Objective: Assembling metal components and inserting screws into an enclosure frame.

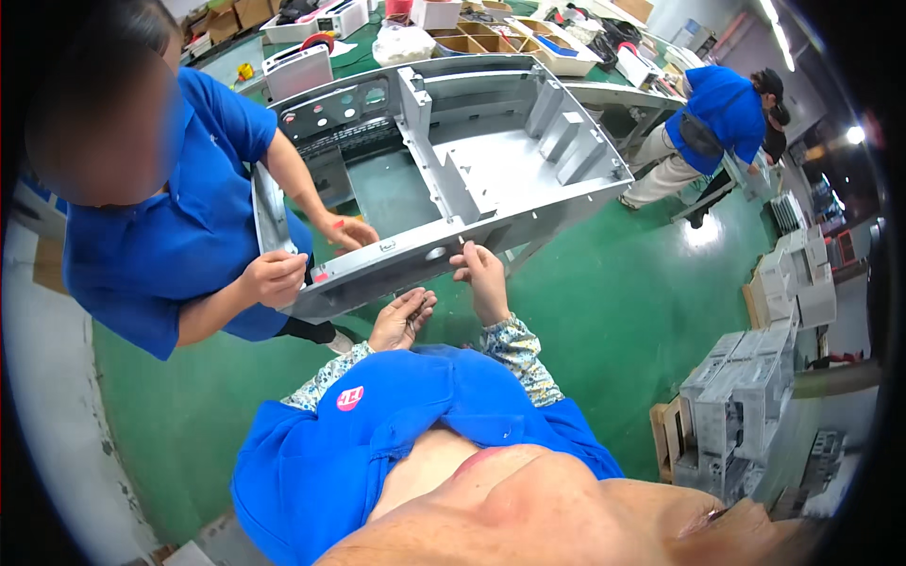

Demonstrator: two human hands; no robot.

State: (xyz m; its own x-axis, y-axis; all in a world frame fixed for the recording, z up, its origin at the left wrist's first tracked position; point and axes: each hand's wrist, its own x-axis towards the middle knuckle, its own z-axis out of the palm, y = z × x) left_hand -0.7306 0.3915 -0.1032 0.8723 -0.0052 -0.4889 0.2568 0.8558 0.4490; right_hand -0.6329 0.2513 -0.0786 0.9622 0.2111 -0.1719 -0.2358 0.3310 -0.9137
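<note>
Bright blue work shirt (396, 443) fills the lower view, short-sleeved, loose and creased, and there's a round pink sticker (350, 398) on its front. Under it, floral-print sleeves (522, 347), pale with small blue and yellow flowers, run down both forearms to the wrists. Left hand (400, 321) bare, right hand (483, 276) bare, no gloves, no rings in view.
</note>
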